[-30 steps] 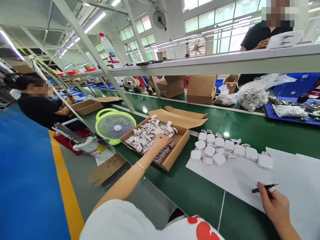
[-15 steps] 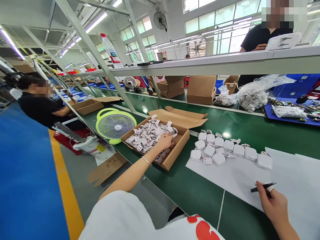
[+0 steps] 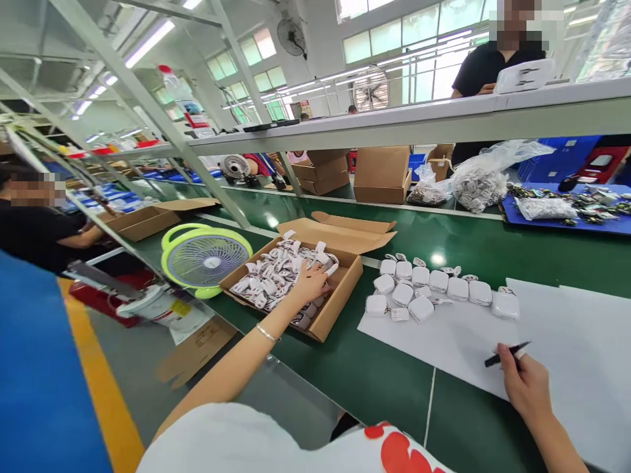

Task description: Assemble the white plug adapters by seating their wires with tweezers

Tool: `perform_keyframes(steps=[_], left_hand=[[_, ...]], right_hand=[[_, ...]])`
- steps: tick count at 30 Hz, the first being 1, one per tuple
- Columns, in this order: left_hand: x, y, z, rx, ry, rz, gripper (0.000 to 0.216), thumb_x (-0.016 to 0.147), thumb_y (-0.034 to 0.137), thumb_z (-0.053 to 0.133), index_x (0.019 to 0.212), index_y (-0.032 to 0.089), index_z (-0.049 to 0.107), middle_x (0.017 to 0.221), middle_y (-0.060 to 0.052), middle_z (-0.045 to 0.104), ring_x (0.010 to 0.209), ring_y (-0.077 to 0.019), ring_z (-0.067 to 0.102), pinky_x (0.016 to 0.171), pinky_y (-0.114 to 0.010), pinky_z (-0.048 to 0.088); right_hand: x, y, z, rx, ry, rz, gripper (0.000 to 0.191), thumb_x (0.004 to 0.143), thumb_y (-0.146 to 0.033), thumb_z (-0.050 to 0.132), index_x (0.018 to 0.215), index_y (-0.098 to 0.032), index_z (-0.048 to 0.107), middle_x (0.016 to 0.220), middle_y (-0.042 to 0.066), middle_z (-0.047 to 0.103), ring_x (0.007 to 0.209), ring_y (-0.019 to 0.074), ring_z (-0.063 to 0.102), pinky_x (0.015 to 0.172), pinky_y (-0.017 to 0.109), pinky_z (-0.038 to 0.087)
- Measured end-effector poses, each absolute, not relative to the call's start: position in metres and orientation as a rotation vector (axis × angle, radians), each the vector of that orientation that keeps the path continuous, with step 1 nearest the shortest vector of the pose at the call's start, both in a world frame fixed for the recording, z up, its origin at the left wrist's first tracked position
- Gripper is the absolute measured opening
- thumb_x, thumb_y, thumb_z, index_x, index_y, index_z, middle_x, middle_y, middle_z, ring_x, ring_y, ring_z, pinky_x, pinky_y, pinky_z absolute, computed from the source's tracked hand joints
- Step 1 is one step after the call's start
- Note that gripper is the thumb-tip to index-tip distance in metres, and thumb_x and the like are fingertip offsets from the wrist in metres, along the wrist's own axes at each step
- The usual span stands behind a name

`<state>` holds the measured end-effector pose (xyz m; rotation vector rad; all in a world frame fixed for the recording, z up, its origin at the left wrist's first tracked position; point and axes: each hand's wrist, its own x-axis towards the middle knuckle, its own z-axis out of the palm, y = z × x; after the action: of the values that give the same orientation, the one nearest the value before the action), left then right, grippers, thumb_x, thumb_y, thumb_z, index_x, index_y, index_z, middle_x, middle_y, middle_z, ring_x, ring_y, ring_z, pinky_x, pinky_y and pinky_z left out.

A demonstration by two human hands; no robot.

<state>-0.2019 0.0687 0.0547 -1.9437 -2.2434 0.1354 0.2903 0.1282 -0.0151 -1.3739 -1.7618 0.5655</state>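
Note:
My left hand point(image 3: 311, 282) reaches into an open cardboard box point(image 3: 340, 295), fingers spread over the small white plastic parts with short wires point(image 3: 269, 276) heaped in it. Whether the fingertips touch a part is hard to see. Over a white sheet point(image 3: 458, 335) on the right, my right hand point(image 3: 527, 381) is closed around a slim black pointed tool point(image 3: 507, 353); its exact kind is unclear. Several rounded square white cases point(image 3: 420, 307) lie in rows at the sheet's far left end, with small wired pieces among them.
A green-rimmed fan point(image 3: 207, 259) stands left of the box. A steel-framed shelf point(image 3: 394, 128) crosses above the green bench point(image 3: 389, 368). Behind are cardboard boxes point(image 3: 379, 174), bagged parts point(image 3: 478, 184) and a blue tray point(image 3: 601, 220). One co-worker point(image 3: 493, 72) is opposite, another point(image 3: 39, 223) at left.
The view has turned, shifting most things leftward in the picture. The left hand's fingers look more spread in the box. My right hand still grips the black tool above the sheet.

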Motion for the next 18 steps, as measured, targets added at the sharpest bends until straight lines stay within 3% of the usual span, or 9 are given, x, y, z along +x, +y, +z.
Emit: perform_keyframes(steps=[4,10,14,18], left_hand=[[-0.205,0.053,0.058,-1.937,-2.175,-0.005,0.042,0.086,0.040,0.048,0.124,0.020,0.050,0.125,-0.014,0.056,0.123,-0.0287,0.041,0.108,-0.055,0.005],[-0.194,0.044,0.066,-1.864,-2.063,-0.313,0.032,0.089,0.041,0.043,0.106,0.020,0.060,0.139,-0.010,0.043,0.124,-0.0284,0.041,0.108,-0.053,0.010],[-0.133,0.045,0.080,-1.924,-1.935,-0.686,0.045,0.091,0.038,0.039,0.131,0.018,0.042,0.136,-0.011,0.047,0.122,-0.0240,0.043,0.109,-0.046,0.018],[-0.058,0.045,0.070,-2.213,-1.905,-0.924,0.044,0.090,0.037,0.042,0.131,0.023,0.044,0.132,-0.008,0.051,0.122,-0.0232,0.045,0.107,-0.042,0.029]], right_hand=[[0.269,0.128,-0.007,-1.492,-1.670,0.724,0.059,0.081,-0.074,0.027,0.052,-0.023,0.034,0.046,0.000,0.045,0.045,0.0146,0.045,0.044,0.027,0.036],[0.211,0.141,0.018,-1.521,-1.940,0.676,0.054,0.083,-0.068,0.023,0.065,-0.021,0.043,0.073,0.009,0.058,0.071,0.0231,0.055,0.064,0.034,0.041],[0.165,0.152,0.022,-1.756,-2.016,0.809,0.056,0.079,-0.068,0.039,0.083,-0.015,0.056,0.088,0.016,0.062,0.082,0.0309,0.058,0.066,0.037,0.041],[0.141,0.149,0.013,-1.746,-1.993,0.744,0.061,0.070,-0.062,0.060,0.101,-0.009,0.058,0.100,0.020,0.058,0.092,0.0342,0.058,0.071,0.037,0.043]])
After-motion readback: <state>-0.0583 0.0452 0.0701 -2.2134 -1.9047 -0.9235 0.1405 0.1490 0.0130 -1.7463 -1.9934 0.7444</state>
